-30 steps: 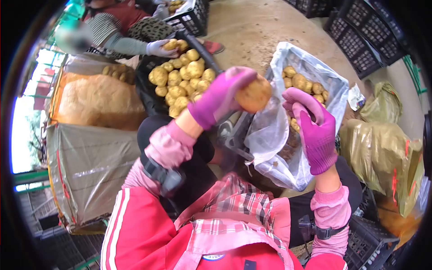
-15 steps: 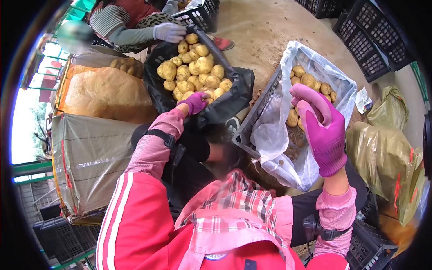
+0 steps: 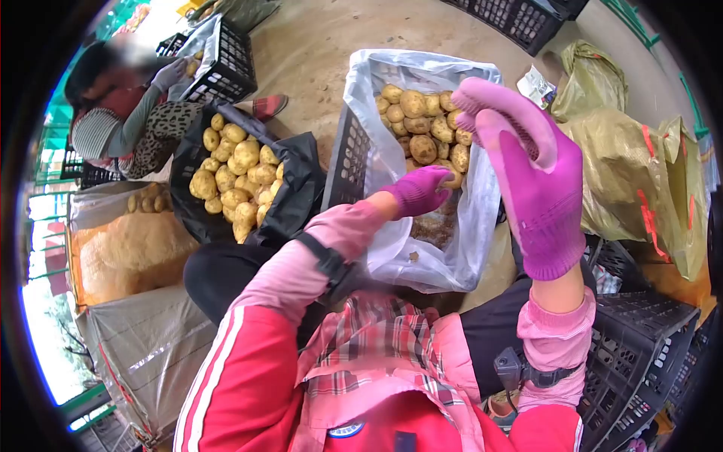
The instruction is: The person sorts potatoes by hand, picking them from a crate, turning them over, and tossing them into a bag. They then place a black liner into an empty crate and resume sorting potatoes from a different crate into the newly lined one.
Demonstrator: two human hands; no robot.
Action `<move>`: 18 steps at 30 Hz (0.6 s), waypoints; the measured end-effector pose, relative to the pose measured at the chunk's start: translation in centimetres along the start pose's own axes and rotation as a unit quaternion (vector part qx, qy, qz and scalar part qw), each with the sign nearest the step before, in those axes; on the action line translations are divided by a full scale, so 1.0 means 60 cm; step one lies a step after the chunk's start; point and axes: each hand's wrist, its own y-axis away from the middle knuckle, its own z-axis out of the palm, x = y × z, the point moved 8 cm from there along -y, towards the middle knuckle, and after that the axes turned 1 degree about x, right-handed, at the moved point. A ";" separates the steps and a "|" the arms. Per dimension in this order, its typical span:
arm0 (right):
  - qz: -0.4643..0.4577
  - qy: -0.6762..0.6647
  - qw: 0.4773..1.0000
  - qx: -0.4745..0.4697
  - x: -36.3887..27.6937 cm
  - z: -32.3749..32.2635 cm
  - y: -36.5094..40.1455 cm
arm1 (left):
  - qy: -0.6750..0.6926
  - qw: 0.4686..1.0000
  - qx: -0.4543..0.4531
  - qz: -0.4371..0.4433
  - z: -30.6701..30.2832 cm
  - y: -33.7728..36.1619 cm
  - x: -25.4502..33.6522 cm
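My left hand, in a purple glove, reaches over the white-lined crate. Its fingers are closed on a potato at the fingertips, partly hidden by the glove. Beneath and beyond it, several potatoes lie in the liner. My right hand, gloved in pink and purple, is raised above the crate's right side. Its fingers are curved and apart from the thumb, and nothing shows between them. Left of the crate, a container lined with black plastic is heaped with potatoes.
Another person sits at the upper left, a gloved hand at a black crate. Full sacks stand on my left. Olive plastic bags and black crates lie on my right. Another crate is at the back.
My left hand has moved from the black-lined potatoes to the white-lined crate, with a potato in its fingers. My view has turned right. The other person's hand has left the black liner for another crate.
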 end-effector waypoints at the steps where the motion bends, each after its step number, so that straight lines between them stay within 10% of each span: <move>1: -0.014 0.023 1.000 -0.013 -0.001 -0.005 0.003 | -0.043 0.997 -0.037 -0.044 0.049 -0.037 -0.041; 5: 0.068 -0.062 0.994 0.065 0.010 -0.066 0.018 | -0.133 0.957 -0.011 -0.259 0.176 -0.129 -0.309; 9: 0.119 -0.146 0.980 0.066 0.036 -0.074 0.026 | -0.131 0.905 0.030 -0.403 0.143 -0.074 -0.277; 18: 0.008 -0.046 0.999 0.001 0.022 -0.024 0.020 | 0.109 0.938 0.003 -0.330 0.138 -0.078 -0.319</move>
